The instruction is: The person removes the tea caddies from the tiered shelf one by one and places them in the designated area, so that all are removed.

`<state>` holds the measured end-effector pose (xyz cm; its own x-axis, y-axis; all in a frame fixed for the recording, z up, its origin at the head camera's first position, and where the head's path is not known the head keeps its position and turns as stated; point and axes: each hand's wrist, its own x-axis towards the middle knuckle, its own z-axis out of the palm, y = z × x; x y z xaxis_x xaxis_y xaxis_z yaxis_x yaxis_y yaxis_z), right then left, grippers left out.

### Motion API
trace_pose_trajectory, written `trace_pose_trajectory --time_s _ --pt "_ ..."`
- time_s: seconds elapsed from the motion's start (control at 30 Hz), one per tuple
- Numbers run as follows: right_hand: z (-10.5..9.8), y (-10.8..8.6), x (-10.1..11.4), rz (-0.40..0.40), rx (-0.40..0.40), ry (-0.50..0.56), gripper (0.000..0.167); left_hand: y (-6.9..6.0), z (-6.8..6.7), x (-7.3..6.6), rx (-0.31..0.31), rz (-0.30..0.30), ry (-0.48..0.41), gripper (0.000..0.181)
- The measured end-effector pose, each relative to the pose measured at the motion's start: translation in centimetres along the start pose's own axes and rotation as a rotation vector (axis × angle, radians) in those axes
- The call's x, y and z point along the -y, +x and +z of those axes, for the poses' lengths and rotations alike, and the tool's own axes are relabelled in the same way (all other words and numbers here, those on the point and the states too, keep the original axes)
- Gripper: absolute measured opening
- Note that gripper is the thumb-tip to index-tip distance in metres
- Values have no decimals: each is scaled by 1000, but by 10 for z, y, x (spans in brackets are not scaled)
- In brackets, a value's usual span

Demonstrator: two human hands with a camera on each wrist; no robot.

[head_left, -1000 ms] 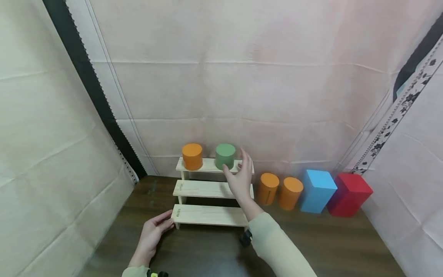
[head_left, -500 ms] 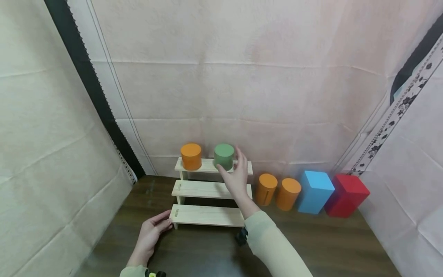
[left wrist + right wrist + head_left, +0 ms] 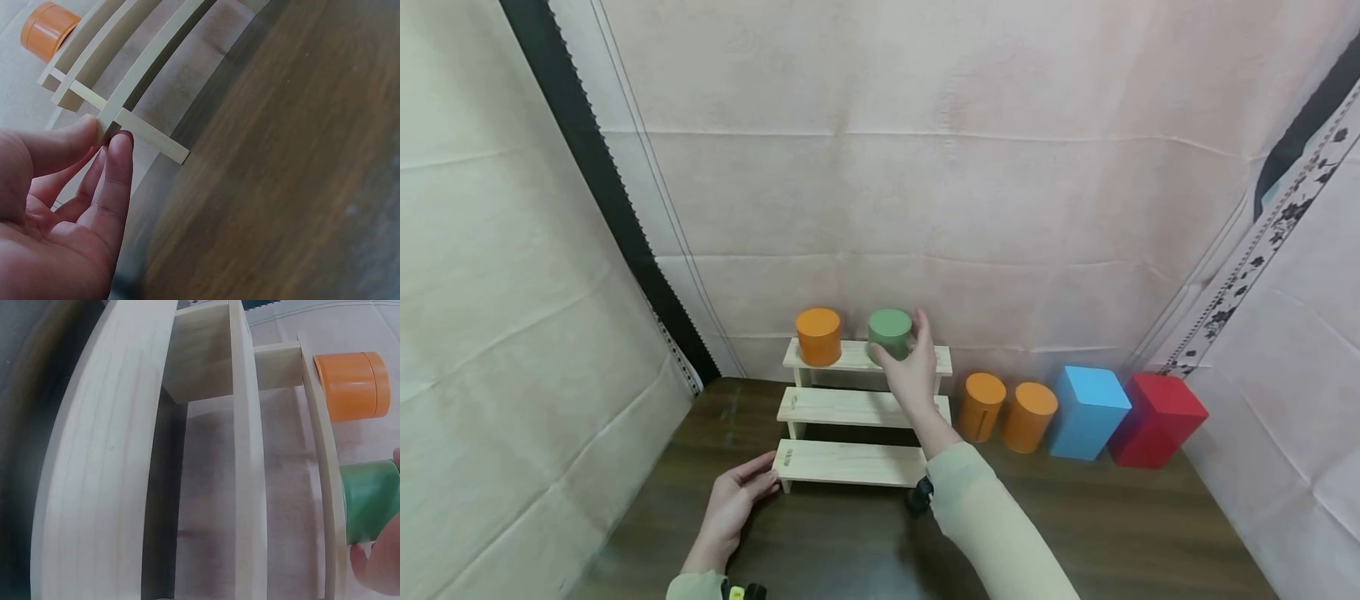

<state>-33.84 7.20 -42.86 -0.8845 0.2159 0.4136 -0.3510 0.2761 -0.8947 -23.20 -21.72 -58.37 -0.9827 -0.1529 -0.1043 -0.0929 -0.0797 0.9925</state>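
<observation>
A three-tier wooden shelf stand [image 3: 850, 461] is on the dark table. My left hand [image 3: 727, 508] pinches the left end of its lowest tier, thumb on top and a finger beneath, as the left wrist view [image 3: 87, 187] shows. On the top tier stand an orange cylinder [image 3: 819, 337] at the left and a green cylinder [image 3: 890, 332] right of it. My right hand [image 3: 913, 375] reaches over the stand and holds the green cylinder between thumb and fingers. In the right wrist view only part of that hand [image 3: 384, 559] shows at the edge.
Right of the stand, two orange cylinders [image 3: 981, 408], a blue block [image 3: 1088, 414] and a red block [image 3: 1159, 421] stand in a row on the table [image 3: 820, 542]. Pale cloth [image 3: 880, 192] hangs behind and at both sides.
My right hand has moved slightly left and closed in on the green cylinder. The left hand keeps its place at the stand. The view has shifted a little.
</observation>
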Motion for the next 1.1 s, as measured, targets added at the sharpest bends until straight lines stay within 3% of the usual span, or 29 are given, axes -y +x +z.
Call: trace_pose_trajectory --time_s 0.43,1.1 --pt "-2 6 -2 23 16 -9 103 0 3 4 1 13 -13 43" --pt "2 6 -2 14 6 -78 79 1 1 0 3 12 -9 42"
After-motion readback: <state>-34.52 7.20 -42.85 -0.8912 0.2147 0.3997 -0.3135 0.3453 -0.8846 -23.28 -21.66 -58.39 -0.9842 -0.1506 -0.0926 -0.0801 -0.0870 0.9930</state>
